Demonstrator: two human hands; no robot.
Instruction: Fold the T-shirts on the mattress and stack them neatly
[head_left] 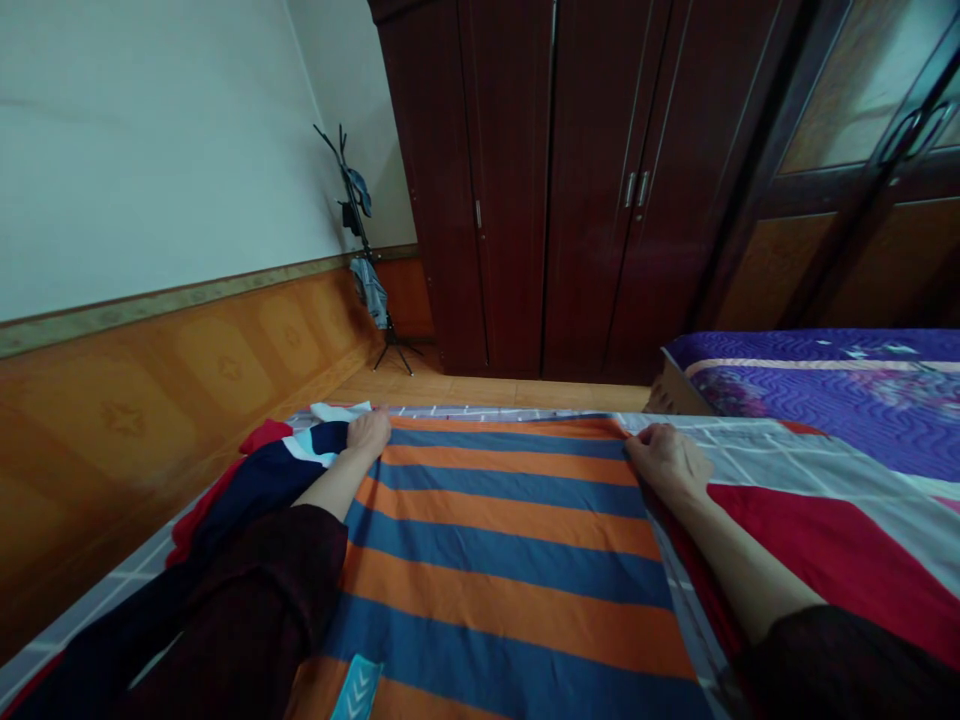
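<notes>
An orange and blue striped cloth [495,540] lies spread across the bed, with a light blue patch bearing white chevrons near its lower left. My left hand [369,432] grips the cloth's far left corner, fingers closed. At the far right corner, my right hand [670,462] pinches the edge, its thumb side against the stripes. The cloth looks stretched nearly flat between both hands. Beside my left forearm is a bunched navy, white and red garment [259,485]. Red fabric [832,545] lies to the right of my right forearm.
Under everything is a grey checked bedsheet [742,445]. A purple quilted bed [795,385] stands at the right. Beyond are a dark red wardrobe [592,200] and a black coat stand [360,225] with clothes on it. A wood-panelled wall [225,370] runs along the left.
</notes>
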